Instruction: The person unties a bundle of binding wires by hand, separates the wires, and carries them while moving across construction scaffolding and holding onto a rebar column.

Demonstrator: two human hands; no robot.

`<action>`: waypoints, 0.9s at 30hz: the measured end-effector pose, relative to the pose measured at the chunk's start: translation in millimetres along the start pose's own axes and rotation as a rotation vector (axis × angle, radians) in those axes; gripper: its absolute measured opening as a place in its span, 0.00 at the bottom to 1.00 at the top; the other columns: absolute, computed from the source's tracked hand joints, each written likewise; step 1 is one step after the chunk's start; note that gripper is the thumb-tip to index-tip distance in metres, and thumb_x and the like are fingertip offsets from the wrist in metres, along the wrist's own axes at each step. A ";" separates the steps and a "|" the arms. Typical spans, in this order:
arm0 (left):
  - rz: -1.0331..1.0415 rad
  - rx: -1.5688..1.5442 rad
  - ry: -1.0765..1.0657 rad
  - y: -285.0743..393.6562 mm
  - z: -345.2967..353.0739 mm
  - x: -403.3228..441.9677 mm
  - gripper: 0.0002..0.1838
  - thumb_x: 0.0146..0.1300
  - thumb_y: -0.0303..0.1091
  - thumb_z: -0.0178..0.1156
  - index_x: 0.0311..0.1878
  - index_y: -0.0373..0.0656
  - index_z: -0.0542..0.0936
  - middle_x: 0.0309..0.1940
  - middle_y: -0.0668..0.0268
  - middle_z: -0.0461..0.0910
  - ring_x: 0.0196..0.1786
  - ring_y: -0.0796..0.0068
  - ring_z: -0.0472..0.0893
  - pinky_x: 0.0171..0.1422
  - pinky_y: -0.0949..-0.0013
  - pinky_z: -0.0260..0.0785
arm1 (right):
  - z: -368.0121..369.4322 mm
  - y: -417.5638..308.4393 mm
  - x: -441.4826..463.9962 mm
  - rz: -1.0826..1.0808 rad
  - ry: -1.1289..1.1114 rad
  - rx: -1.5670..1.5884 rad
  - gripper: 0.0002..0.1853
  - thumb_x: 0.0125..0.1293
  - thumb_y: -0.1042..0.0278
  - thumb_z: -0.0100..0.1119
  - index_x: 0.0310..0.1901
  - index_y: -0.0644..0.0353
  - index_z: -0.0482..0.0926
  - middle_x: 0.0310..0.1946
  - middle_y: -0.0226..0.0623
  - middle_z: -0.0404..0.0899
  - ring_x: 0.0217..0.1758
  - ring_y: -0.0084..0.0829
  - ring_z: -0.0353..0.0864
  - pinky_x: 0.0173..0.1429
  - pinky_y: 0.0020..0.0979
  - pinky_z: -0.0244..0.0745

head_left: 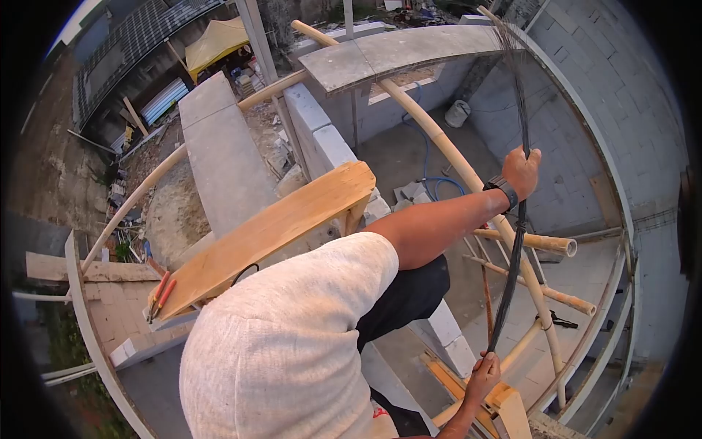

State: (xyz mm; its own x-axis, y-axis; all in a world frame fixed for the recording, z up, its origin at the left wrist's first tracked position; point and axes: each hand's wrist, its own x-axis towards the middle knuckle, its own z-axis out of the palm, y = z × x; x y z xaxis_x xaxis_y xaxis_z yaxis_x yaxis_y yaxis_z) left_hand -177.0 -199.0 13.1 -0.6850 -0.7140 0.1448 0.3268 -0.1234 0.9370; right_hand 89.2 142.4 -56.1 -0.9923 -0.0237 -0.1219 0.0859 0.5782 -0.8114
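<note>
My left hand (520,174), with a dark watch on its wrist, is closed around the upper part of a long bundle of thin black wire (518,249). Lower down, the fingers of my right hand (484,374) are closed on the bundle's bottom end. The bundle hangs nearly upright between my hands, and its loose strands fan out above the left one. Behind it runs a long bamboo pole (446,150). Red-handled pliers (162,294) rest at the near end of a wooden plank (263,241), to the left of my white-sleeved shoulder.
Grey boards (219,146) and a curved panel (409,53) lie over bamboo poles. White block walls (322,132) drop to a floor below, where a blue hose (431,179) and white bucket (458,113) lie. Cut bamboo ends (569,247) jut out at right. A yellow canopy (217,45) stands farther off.
</note>
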 end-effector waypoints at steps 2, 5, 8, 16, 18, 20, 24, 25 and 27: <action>0.010 -0.010 0.011 -5.0 0.8 1.5 0.20 0.68 0.44 0.56 0.31 0.34 0.78 0.22 0.55 0.78 0.28 0.62 0.78 0.39 0.57 0.69 | 1.7 2.2 1.1 0.030 -0.002 -0.019 0.21 0.78 0.52 0.47 0.34 0.63 0.76 0.17 0.23 0.63 0.19 0.15 0.58 0.23 0.23 0.51; -0.020 -0.022 -0.011 -5.2 -0.3 3.8 0.19 0.67 0.43 0.56 0.31 0.34 0.78 0.21 0.56 0.78 0.26 0.61 0.78 0.38 0.58 0.70 | 3.2 -6.2 -0.3 0.085 0.001 -0.036 0.22 0.78 0.51 0.47 0.32 0.62 0.74 0.17 0.24 0.63 0.19 0.15 0.60 0.23 0.23 0.52; -0.020 0.004 0.005 -9.2 0.0 6.5 0.19 0.67 0.42 0.57 0.30 0.34 0.78 0.19 0.56 0.77 0.25 0.61 0.78 0.37 0.58 0.70 | 3.8 -11.9 0.7 0.117 0.011 -0.056 0.23 0.78 0.50 0.48 0.31 0.61 0.74 0.17 0.25 0.64 0.19 0.16 0.61 0.23 0.23 0.53; -0.019 0.049 0.008 -31.9 -5.0 19.6 0.19 0.68 0.42 0.56 0.28 0.34 0.78 0.16 0.60 0.75 0.19 0.65 0.77 0.27 0.60 0.70 | 0.1 8.7 1.3 -0.123 0.156 -0.191 0.25 0.76 0.50 0.52 0.27 0.64 0.73 0.18 0.27 0.65 0.23 0.21 0.62 0.29 0.29 0.58; -0.045 0.070 0.014 -39.7 -2.6 24.0 0.19 0.68 0.42 0.56 0.28 0.35 0.78 0.15 0.61 0.74 0.17 0.66 0.76 0.24 0.61 0.69 | -0.6 5.9 0.4 -0.195 0.212 -0.182 0.26 0.76 0.50 0.53 0.26 0.65 0.72 0.18 0.28 0.64 0.25 0.22 0.62 0.30 0.31 0.58; -0.069 0.098 0.037 -47.1 -2.7 25.0 0.19 0.68 0.42 0.56 0.28 0.35 0.78 0.14 0.62 0.73 0.14 0.68 0.75 0.21 0.62 0.68 | -2.2 -3.2 -2.6 -0.197 0.222 -0.186 0.26 0.76 0.50 0.54 0.25 0.65 0.72 0.18 0.28 0.64 0.25 0.22 0.62 0.30 0.31 0.58; -0.179 0.072 -0.014 -42.1 -4.2 23.7 0.21 0.66 0.43 0.57 0.31 0.31 0.79 0.28 0.44 0.82 0.37 0.43 0.83 0.46 0.51 0.72 | -8.1 -10.4 -6.8 -0.181 0.208 -0.194 0.27 0.75 0.49 0.54 0.25 0.65 0.72 0.19 0.28 0.66 0.25 0.22 0.63 0.30 0.31 0.59; -0.204 0.059 -0.041 -33.0 -7.8 19.2 0.20 0.66 0.44 0.57 0.31 0.31 0.79 0.27 0.45 0.82 0.36 0.44 0.83 0.45 0.51 0.72 | -8.1 -12.9 -6.8 -0.181 0.215 -0.194 0.27 0.75 0.49 0.54 0.25 0.65 0.72 0.19 0.28 0.66 0.25 0.22 0.63 0.30 0.31 0.59; -0.230 0.044 -0.069 -28.7 -7.1 16.2 0.20 0.66 0.44 0.57 0.31 0.32 0.79 0.26 0.46 0.82 0.35 0.45 0.83 0.44 0.51 0.72 | -7.4 -18.1 -6.5 -0.192 0.197 -0.226 0.26 0.75 0.49 0.54 0.25 0.64 0.73 0.18 0.29 0.65 0.24 0.22 0.63 0.30 0.31 0.59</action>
State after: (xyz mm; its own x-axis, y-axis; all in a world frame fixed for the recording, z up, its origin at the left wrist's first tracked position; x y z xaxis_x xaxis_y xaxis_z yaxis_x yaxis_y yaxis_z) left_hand -192.9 -211.9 -13.7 -0.7816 -0.6215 -0.0538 0.1291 -0.2456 0.9607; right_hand 93.4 138.2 -36.4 -0.9884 -0.0043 0.1516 -0.1043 0.7449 -0.6590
